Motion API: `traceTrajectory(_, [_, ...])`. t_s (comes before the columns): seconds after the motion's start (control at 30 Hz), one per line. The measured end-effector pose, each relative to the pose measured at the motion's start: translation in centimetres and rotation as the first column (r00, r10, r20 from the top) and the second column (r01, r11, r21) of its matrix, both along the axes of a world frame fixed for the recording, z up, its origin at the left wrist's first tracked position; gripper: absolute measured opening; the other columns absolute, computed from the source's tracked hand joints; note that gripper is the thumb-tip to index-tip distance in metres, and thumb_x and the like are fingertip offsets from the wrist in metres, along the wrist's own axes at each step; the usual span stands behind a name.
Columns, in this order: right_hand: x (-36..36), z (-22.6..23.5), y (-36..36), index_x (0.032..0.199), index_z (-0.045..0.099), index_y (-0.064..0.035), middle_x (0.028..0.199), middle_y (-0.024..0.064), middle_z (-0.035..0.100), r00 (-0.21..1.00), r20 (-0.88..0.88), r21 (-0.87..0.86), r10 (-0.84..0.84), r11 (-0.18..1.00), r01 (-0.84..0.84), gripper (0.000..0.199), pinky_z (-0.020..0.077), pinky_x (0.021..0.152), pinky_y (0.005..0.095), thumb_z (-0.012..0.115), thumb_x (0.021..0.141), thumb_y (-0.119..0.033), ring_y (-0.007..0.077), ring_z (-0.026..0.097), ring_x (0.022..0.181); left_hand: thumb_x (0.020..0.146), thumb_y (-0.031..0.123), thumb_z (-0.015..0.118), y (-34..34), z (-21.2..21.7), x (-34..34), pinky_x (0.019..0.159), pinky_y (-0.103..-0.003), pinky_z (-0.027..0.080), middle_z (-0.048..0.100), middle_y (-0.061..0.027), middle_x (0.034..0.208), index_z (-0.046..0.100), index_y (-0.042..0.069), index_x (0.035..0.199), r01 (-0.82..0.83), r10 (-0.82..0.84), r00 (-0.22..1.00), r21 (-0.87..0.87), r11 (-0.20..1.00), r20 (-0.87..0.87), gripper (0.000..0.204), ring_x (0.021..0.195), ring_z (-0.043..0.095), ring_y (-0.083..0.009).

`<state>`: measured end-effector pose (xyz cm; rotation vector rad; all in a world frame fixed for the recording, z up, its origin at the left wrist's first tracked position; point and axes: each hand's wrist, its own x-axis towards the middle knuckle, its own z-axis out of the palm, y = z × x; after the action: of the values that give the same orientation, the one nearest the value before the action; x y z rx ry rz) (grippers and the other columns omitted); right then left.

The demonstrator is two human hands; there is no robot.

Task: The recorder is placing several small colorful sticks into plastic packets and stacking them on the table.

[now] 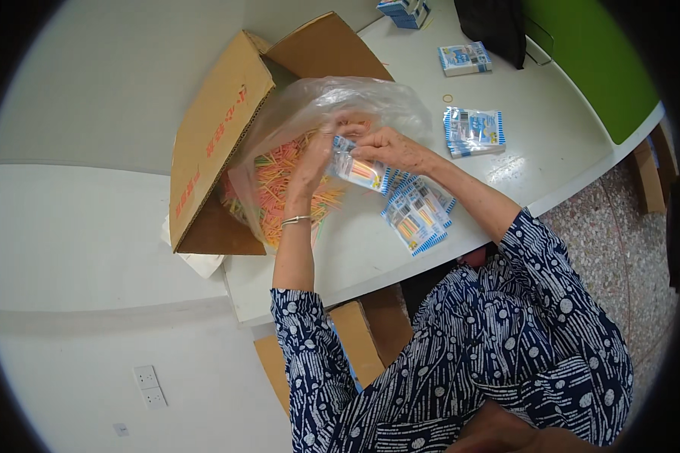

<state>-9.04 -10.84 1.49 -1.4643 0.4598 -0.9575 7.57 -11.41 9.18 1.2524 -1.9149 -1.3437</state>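
My right hand is closed on the top edge of a small clear packet with blue-striped ends and coloured sticks inside. My left hand, with a bracelet at the wrist, is at the packet's other side, fingers bent; whatever they pinch is hidden. Below the left hand, many thin pink, yellow, orange and green sticks fill a clear plastic bag inside a tipped cardboard box. Close under the right hand, several filled packets lie overlapping on the white table.
Two stacks of blue-and-white packets, a nearer stack and a farther stack, lie to the right. A rubber band is between them. At the back are small blue boxes and a black bag. An open carton stands below the table's front edge.
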Motion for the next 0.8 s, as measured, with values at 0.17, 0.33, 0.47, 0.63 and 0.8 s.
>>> traceTrajectory(0.17, [-0.9,-1.6,-0.7,0.098,0.066,-0.0004,0.087,0.0005,0.065,0.994,0.069,0.138,-0.087,0.988,0.076,0.024,0.0440,0.067,0.0199,0.063,0.086,-0.022,0.0033,0.054,0.077,0.091,0.021,0.055,1.3,0.1,0.9,0.079,-0.027,0.048,0.064,-0.0100,0.100,0.052,-0.004,0.113,-0.098,0.098,0.995,-0.079,0.992,0.003,0.033,0.087,0.060,-0.0144])
traceTrajectory(0.33, [-2.5,-0.3,0.8,0.097,0.067,0.0002,0.081,0.0014,0.065,0.997,0.073,0.255,0.029,0.966,-0.047,0.030,0.0436,0.063,0.0201,0.070,0.080,-0.023,0.0037,0.055,0.071,0.084,0.006,0.063,2.2,-0.4,0.2,0.073,-0.024,0.049,0.063,-0.0078,0.095,0.053,-0.004,0.108,-0.121,0.113,0.984,-0.049,0.991,-0.141,0.028,0.083,0.059,-0.0109])
traceTrajectory(0.47, [-3.2,0.4,2.2,0.088,0.069,-0.0003,0.073,0.0019,0.064,0.981,-0.123,0.254,0.148,0.960,-0.113,0.030,0.0426,0.059,0.0208,0.075,0.074,-0.026,0.0051,0.056,0.064,0.082,0.005,0.065,3.1,-0.2,-0.5,0.075,-0.024,0.050,0.062,-0.0074,0.096,0.050,-0.003,0.112,-0.048,0.042,0.993,-0.046,0.998,-0.113,0.035,0.085,0.060,-0.0117])
traceTrajectory(0.63, [-4.0,0.6,3.2,0.083,0.069,-0.0005,0.070,0.0013,0.064,0.986,-0.130,0.270,0.105,0.961,-0.067,0.029,0.0397,0.055,0.0204,0.074,0.074,-0.028,0.0043,0.054,0.061,0.079,0.003,0.068,4.3,-0.1,-0.6,0.079,-0.025,0.049,0.060,-0.0100,0.105,0.045,0.000,0.118,-0.056,0.057,0.981,0.010,0.998,-0.186,0.046,0.091,0.059,-0.0131])
traceTrajectory(0.8, [-4.0,0.2,3.4,0.088,0.069,-0.0021,0.078,0.0021,0.066,0.990,0.065,0.326,0.129,0.934,-0.143,0.028,0.0440,0.055,0.0196,0.074,0.076,-0.027,0.0048,0.058,0.067,0.080,0.002,0.067,5.2,0.1,-0.7,0.083,-0.027,0.048,0.059,-0.0120,0.106,0.042,0.001,0.120,-0.077,0.096,0.972,0.094,0.993,-0.214,0.047,0.093,0.059,-0.0146])
